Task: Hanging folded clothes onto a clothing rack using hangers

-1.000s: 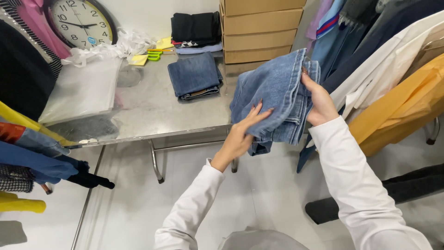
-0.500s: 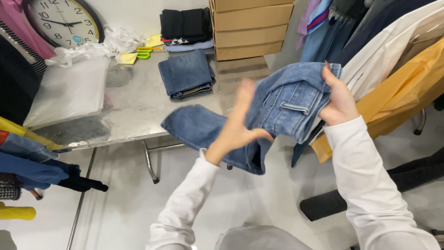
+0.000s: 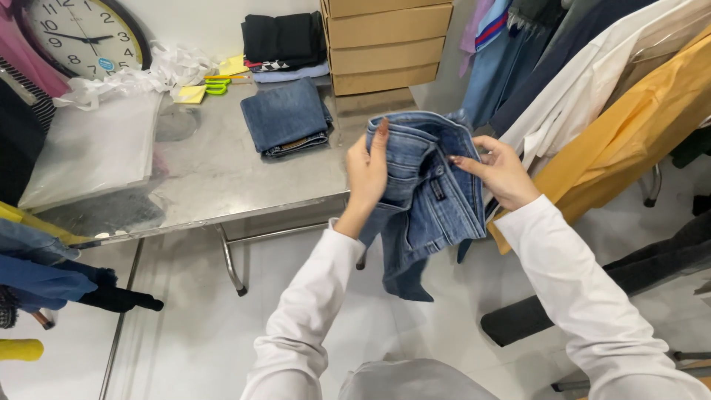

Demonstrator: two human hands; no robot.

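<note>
I hold a pair of light blue jeans (image 3: 429,200) in the air in front of the metal table (image 3: 215,178), waistband up, legs hanging toward the floor. My left hand (image 3: 368,172) grips the left side of the waistband, fingers pointing up. My right hand (image 3: 498,169) pinches the right side of the waistband. Both arms wear white sleeves. A darker pair of folded jeans (image 3: 286,117) lies on the table behind.
On the table sit stacked cardboard boxes (image 3: 386,41), folded black clothes (image 3: 281,37), green scissors (image 3: 216,85), yellow notes, clear plastic bags (image 3: 92,148) and a wall clock (image 3: 81,33). Hanging garments (image 3: 607,111) crowd the right side; more clothes hang at the left.
The jeans were bunched and swung out over the table edge; now they hang from the waistband, and my left hand has moved from under the fabric up to the waistband.
</note>
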